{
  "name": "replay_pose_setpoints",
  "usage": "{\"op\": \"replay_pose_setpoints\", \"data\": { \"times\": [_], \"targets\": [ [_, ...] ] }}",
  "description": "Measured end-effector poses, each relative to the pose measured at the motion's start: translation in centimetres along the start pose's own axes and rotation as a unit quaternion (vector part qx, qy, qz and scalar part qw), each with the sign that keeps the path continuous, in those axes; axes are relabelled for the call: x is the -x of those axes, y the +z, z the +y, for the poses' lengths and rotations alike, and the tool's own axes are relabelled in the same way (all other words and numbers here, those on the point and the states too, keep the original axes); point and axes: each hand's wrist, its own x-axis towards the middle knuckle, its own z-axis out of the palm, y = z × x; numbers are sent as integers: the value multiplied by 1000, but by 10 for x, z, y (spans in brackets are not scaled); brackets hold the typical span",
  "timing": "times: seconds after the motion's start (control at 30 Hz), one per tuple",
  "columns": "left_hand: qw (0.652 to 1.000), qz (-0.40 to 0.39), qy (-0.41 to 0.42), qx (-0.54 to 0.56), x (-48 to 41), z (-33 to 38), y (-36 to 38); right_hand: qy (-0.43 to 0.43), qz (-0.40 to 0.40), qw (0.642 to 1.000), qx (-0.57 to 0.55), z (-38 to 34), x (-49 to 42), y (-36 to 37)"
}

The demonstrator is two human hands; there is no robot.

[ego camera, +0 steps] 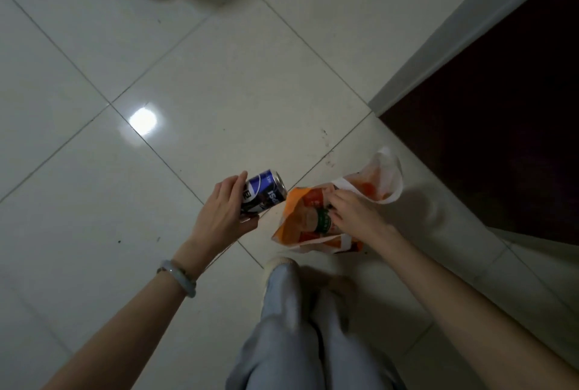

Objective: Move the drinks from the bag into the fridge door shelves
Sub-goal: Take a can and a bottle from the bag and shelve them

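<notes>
Blue can (pixel 264 190) is gripped in left hand (pixel 219 214), held tilted just left of the orange bag (pixel 293 201) on the tiled floor (pixel 94 139). Right hand (pixel 352 212) is reached into the bag mouth (grip cannot be told), beside a green-labelled drink (pixel 324 222).

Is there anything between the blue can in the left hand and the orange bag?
Nothing: in the head view, only bare floor tile shows between the blue can and the orange bag.

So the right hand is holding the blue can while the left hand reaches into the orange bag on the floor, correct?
Not quite: the hands are swapped. In the head view the left hand holds the blue can, while the right hand reaches into the orange bag on the floor.
</notes>
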Motion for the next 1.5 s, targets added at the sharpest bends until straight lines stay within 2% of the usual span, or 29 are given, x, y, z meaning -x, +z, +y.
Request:
{"op": "replay_pose_setpoints", "data": {
  "times": [0.2, 0.37, 0.5, 0.63, 0.8, 1.1, 1.17, 1.27, 1.4, 1.5],
  "targets": [
    [999, 32, -5, 37, -8, -25, 37, 25, -159, 983, 91, 21, -47, 64],
    [998, 38, -1, 45, -10, -30, 50, 21, -153, 981, 116, 22, -64, 102],
    [998, 31, -15, 50, -8, -23, 41, 54, -139, 986, 74, 23, -62, 111],
    [998, 26, -21, 55, 2, -4, 5, 49, -116, 992, 24, 9, -23, 61],
    [998, 36, -7, 58, 26, 41, -74, 130, 0, 979, -159, -36, 54, -49],
    [993, 53, 78, 68, 82, 151, -276, 198, 171, 935, -239, -159, 220, -254],
    [990, 65, 97, 81, 94, 174, -322, 229, 213, 910, -270, -180, 258, -295],
    [982, 96, 132, 97, 109, 209, -381, 260, 292, 851, -351, -205, 315, -347],
    [969, 112, 195, 99, 121, 256, -436, 266, 391, 742, -475, -227, 378, -395],
    [952, 109, 274, 76, 123, 295, -466, 276, 456, 662, -527, -239, 424, -422]
  ]
}}
